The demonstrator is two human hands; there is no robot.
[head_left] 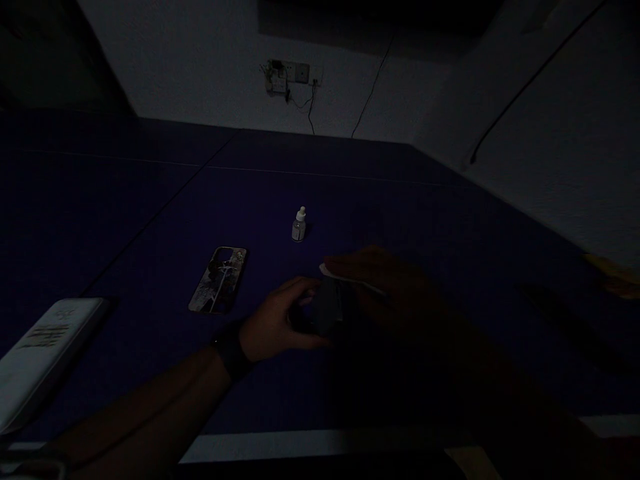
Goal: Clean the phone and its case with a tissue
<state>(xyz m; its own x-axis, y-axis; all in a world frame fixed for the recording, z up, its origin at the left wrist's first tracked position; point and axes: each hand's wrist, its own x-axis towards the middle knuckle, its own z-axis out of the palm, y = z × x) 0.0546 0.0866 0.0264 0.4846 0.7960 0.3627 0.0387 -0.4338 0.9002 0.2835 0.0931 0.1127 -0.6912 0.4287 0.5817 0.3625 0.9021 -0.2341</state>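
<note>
My left hand (280, 323), with a dark band at the wrist, is closed around the near and left edges of a dark, flat smartphone (327, 308), held up on edge above the purple table. My right hand (375, 273) is in deep shadow at the phone's top edge. A folded white cloth (327, 270) shows under its fingers, pressed against the phone. Beyond the hands stands a small white-capped dropper bottle (299, 230). To the left lies a patterned phone case (219, 280).
A white box (45, 353) lies at the left of the purple table (165, 267). A dark long object (570, 327) lies at the right, hard to make out. Wall sockets (290, 75) with hanging cables are at the back. The room is very dim.
</note>
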